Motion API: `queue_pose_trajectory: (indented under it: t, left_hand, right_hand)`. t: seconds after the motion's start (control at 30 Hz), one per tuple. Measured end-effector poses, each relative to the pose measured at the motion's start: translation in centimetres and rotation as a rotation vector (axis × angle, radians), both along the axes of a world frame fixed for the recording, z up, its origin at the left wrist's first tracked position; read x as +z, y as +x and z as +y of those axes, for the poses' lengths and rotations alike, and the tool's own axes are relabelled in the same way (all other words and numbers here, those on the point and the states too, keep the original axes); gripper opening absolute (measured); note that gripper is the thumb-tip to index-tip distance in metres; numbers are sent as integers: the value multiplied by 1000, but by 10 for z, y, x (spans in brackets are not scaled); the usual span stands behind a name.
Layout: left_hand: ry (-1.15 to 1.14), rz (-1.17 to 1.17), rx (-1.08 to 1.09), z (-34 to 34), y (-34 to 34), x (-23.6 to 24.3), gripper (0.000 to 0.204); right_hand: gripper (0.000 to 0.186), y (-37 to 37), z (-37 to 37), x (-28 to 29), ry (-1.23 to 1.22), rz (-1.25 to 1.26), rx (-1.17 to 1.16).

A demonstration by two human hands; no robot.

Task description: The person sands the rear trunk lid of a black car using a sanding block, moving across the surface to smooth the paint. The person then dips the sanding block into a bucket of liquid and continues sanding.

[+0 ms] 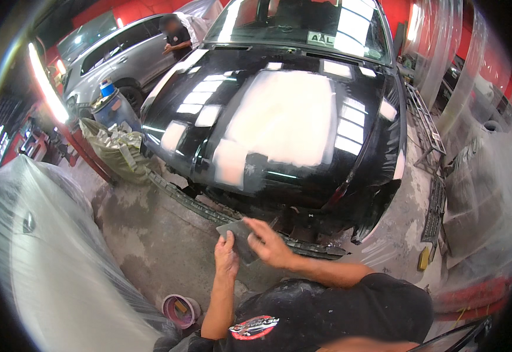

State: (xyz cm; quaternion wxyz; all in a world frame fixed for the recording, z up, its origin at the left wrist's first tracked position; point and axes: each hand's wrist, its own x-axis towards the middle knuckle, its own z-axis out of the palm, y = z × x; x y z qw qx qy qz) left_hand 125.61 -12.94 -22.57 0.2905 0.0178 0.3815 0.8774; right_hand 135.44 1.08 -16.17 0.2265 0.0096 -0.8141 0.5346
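In front of my body I have a dark grey sheet of sandpaper point(241, 236), held up before the front of a black car. My left hand point(226, 259) pinches its lower left side, thumb on top. My right hand point(270, 246) has its fingers on the sheet's right side, partly covering it. Beyond both hands lies the black car hood point(209, 88), apart from them. A large pale filler patch point(294, 117) covers its middle, with a smaller pale patch point(230, 161) at the near edge.
A pink bucket point(181, 311) stands on the floor by my left forearm. Plastic sheeting point(50, 234) drapes a vehicle at left. A sack point(118, 149) and blue drum point(115, 108) stand beyond. A person point(178, 40) stands by a silver car point(115, 56). A yellow block point(423, 258) lies at right.
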Motion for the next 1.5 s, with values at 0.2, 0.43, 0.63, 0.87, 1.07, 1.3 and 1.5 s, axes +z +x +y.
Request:
queue_pose_trajectory:
  t: [0.2,0.43,0.63,0.87,1.07,1.3,1.5]
  left_hand:
    - [-332,476,216,29,33,5,57]
    - [-106,132,160,39,22,49,79]
    - [-295,421,-64,42,51,36,51]
    - [-874,673,189,39,57,56,56]
    - [-833,728,282,8,28,41,60]
    - [-780,1622,251,15,74,29,60]
    - [-1197,530,293,-34,-9,25,32]
  right_hand:
    - [52,3,-27,-11,-64,19,20]
    - [51,20,-21,-6,49,-75,252]
    - [47,-12,-4,-25,-150,38,-276]
    - [50,-12,-8,-20,-312,-105,-197]
    - [38,-5,23,-11,-575,-467,114]
    - [39,-28,25,-57,-1370,-687,69]
    - [51,-4,43,-31,-161,-368,507]
